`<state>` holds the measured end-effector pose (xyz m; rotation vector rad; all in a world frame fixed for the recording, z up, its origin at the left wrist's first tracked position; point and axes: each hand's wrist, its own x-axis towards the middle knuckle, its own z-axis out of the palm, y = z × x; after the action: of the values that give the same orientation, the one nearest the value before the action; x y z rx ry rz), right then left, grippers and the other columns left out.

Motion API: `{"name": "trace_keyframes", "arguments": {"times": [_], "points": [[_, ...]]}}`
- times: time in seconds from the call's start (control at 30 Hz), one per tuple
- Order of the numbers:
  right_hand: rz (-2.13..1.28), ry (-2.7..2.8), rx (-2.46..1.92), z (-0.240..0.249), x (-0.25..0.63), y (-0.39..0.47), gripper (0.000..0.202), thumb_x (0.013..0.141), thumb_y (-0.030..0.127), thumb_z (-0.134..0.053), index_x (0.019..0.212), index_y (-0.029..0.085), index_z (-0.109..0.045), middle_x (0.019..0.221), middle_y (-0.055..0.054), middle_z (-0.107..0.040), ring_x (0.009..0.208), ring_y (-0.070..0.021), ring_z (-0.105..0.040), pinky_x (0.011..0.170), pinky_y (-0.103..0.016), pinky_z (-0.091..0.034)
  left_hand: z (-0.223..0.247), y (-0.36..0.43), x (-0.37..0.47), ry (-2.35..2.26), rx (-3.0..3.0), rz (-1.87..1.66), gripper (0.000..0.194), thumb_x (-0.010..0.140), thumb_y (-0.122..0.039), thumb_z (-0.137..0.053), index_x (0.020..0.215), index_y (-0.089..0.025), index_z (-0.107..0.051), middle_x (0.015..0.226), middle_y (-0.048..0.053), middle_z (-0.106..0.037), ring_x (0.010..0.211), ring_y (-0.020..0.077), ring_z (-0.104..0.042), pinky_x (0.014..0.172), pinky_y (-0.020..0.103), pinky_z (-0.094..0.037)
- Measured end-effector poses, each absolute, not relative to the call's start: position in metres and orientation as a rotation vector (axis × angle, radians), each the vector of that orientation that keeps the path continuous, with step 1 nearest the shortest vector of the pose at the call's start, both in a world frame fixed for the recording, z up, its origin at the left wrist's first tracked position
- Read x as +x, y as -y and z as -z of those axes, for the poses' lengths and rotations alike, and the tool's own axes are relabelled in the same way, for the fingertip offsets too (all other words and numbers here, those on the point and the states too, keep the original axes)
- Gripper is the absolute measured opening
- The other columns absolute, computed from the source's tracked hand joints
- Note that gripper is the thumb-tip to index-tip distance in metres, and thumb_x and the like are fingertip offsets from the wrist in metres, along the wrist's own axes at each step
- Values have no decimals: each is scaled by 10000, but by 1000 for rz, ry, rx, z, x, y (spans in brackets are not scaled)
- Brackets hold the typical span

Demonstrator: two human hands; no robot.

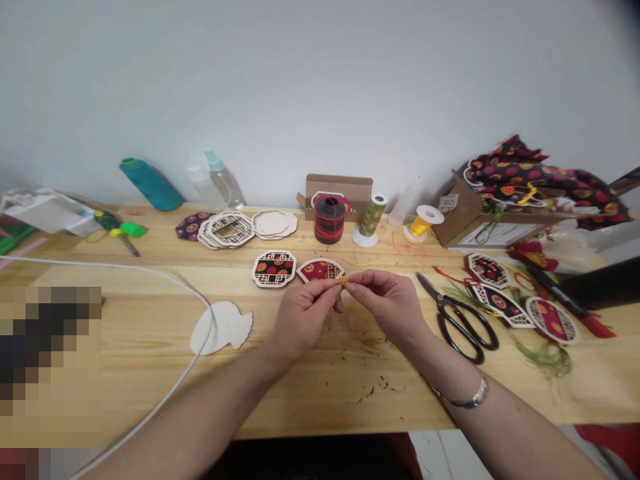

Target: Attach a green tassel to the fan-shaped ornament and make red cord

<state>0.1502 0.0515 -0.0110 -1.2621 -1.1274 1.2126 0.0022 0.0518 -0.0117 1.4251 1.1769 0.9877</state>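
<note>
My bare forearms [223, 400] led to my left hand [301, 313] and right hand [393, 300], both pinching a small yellow piece [343, 281] between their fingertips, the fan-shaped ornament [315, 270] lying crosswise just beyond, nearer my left.

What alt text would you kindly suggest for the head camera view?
A person's left hand and right hand pinch a small yellow piece, seemingly cord, above a wooden table. A fan-shaped ornament lies just beyond, black-handled scissors lie to the right, and thread spools stand behind.
</note>
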Motion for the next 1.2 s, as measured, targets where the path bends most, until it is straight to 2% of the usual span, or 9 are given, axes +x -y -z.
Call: {"name": "trace_keyframes", "arguments": {"times": [0.63, 0.93, 1.2], "points": [[-1219, 1113, -1258, 10, 150, -51, 146, 618, 278, -742, 707, 166, -709, 701, -36, -716, 624, -138, -625, 620, -285, -510, 11, -53, 2, -1166, 1432, -976, 221, 826, -284, -548, 695, -156, -672, 574, -34, -551, 450, 60, -363, 460, 190, -331], [-1185, 1120, -1249, 9, 150, -49, 136, 613, 278, -747, 694, 174, -712, 716, -45, -726, 638, -151, -639, 635, -298, -527, 11, -53, 2, -1186, 1430, -992, 200, 813, -288, -565, 738, -161, -701, 575, -23, -581, 467, 74, -421, 469, 192, -370], [-1186, 1121, -1231, 9, 150, -50, 111, 614, 265, -746, 681, 182, -714, 696, -30, -719, 628, -142, -631, 627, -287, -519, 12, -54, 2, -1173, 1439, -980, 208, 820, -278, -560, 709, -156, -686, 565, -30, -559, 461, 63, -396, 472, 184, -362]]}}
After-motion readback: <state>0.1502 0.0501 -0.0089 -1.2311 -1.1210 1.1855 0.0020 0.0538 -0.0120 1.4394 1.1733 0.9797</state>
